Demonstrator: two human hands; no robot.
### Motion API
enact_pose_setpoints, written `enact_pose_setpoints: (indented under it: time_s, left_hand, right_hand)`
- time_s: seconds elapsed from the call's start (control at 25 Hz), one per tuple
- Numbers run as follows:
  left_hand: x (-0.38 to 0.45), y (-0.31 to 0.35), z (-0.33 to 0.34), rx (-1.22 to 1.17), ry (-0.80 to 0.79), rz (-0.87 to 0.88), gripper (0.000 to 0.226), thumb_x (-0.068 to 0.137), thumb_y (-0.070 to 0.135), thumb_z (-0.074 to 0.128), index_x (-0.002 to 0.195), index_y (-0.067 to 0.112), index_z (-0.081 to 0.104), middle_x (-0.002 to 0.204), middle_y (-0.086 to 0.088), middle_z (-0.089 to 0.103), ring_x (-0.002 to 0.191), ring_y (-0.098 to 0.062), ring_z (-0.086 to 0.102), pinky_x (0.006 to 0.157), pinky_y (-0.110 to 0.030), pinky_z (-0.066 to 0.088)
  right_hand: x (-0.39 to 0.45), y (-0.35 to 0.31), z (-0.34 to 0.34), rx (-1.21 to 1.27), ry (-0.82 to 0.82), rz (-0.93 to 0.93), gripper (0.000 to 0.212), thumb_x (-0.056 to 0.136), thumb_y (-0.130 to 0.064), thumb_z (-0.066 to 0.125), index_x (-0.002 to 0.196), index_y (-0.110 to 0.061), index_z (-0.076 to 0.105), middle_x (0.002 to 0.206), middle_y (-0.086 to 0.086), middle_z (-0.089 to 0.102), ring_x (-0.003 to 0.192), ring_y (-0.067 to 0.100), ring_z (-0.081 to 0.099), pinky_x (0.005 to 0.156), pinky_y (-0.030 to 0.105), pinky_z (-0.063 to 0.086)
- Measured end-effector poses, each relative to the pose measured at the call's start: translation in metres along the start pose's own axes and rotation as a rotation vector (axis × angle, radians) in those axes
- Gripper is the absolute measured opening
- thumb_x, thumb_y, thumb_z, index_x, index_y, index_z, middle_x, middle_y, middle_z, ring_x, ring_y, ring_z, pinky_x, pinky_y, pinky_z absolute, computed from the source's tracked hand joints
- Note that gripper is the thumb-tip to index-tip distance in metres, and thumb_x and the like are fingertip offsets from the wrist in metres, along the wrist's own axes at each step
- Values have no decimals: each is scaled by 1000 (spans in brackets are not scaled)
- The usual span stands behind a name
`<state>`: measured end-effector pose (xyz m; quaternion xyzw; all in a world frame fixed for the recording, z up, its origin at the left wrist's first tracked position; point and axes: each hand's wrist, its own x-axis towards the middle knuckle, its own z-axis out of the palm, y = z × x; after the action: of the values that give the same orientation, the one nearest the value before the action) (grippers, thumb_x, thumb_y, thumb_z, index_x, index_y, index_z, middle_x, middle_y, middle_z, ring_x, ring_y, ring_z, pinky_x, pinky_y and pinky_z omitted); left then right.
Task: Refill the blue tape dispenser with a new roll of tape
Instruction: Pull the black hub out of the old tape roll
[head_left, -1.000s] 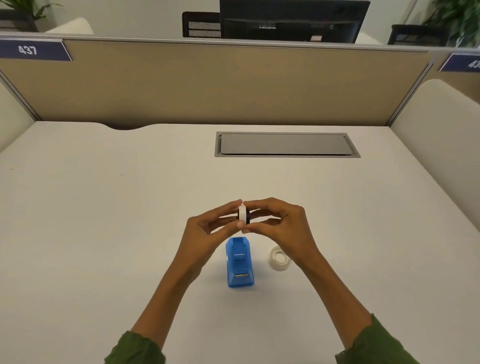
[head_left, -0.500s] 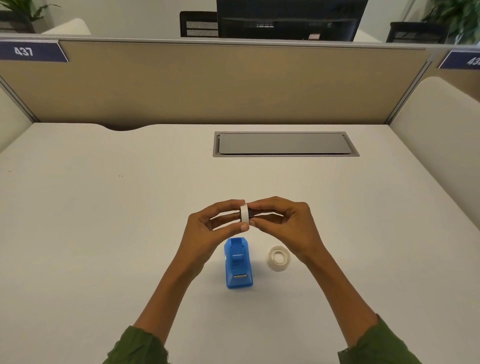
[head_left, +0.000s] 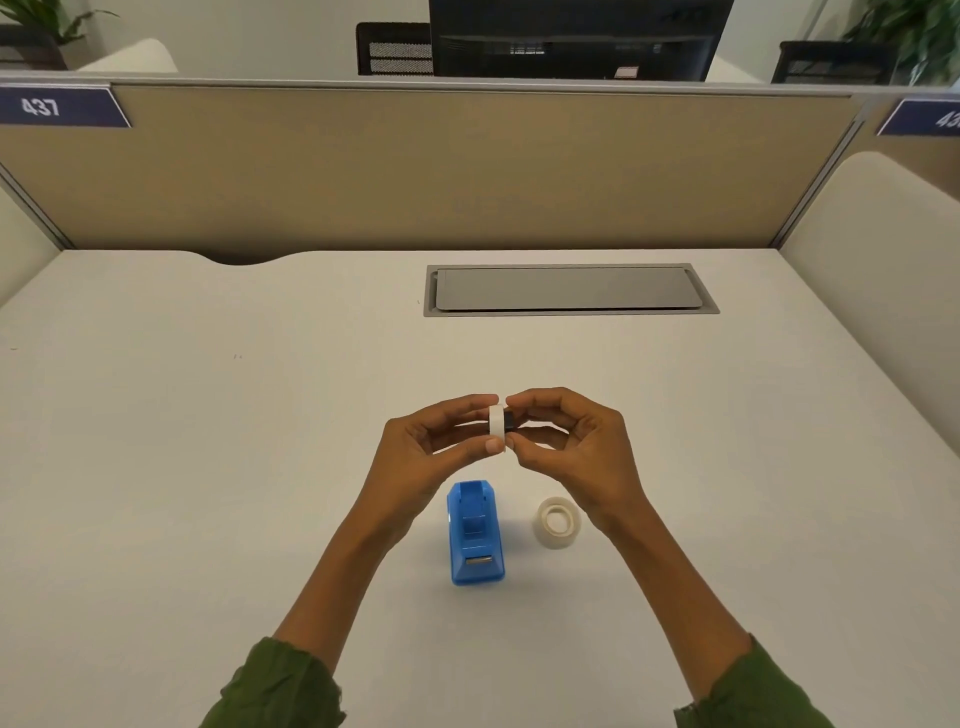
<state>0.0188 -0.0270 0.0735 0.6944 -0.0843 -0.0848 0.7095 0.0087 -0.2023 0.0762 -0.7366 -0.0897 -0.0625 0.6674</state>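
The left hand pinched a small white ring while the right hand pinched the black hub stuck in it, both above the desk. The blue tape dispenser sat empty at 6 o'clock from the hands, and the new roll lay flat at 3 o'clock from it, apart, so loading looked not yet done. The desk had lots of open room, with its edges far off.

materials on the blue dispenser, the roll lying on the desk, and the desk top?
Blue dispenser: looks like moulded plastic, slightly translucent and glossy, with a small grey metal-looking cutter at the near end.
Roll on the desk: clear or frosted tape, since it looks milky and see-through; core material unclear.
Desk top: matte off-white, probably laminate; even, no grain or glare.
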Motion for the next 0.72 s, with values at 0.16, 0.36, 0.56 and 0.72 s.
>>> enact_pose_setpoints:
  time_s: [0.16, 0.36, 0.56, 0.72]
  left_hand:
    - [1, -7, -3, -68, 52, -24, 39, 68, 28, 74, 106, 25, 70, 98, 2, 75, 92, -19, 71, 81, -25, 57]
    - [14, -27, -19, 148, 111, -37, 36, 72, 16, 77, 104, 32, 69, 100, 14, 73, 94, -4, 68, 73, -11, 53]
    - [41, -66, -16, 521, 171, -39, 46, 70, 14, 79, 112, 19, 61, 109, 1, 64, 95, -15, 61, 74, -20, 49]
    - [61, -94, -18, 600, 211, -87, 45, 71, 17, 78, 113, 16, 60, 116, -5, 64, 103, -24, 58, 89, -37, 48]
  right_hand:
    - [2, -3, -4, 35, 21, -39, 35, 71, 3, 74, 95, -23, 69, 91, -4, 74, 89, 17, 70, 78, 20, 55]
    - [6, -4, -9, 103, 58, 8, 35, 73, 1, 74, 94, -26, 70, 90, -10, 75, 89, 14, 70, 72, 18, 55]
    - [5, 7, -10, 106, 105, 107, 31, 72, 0, 75, 96, -19, 71, 86, -4, 75, 85, 10, 70, 64, 15, 53]
    - [4, 16, -16, 82, 123, 158, 30, 72, 0, 75, 96, -18, 71, 88, -1, 75, 84, 8, 69, 63, 14, 52]
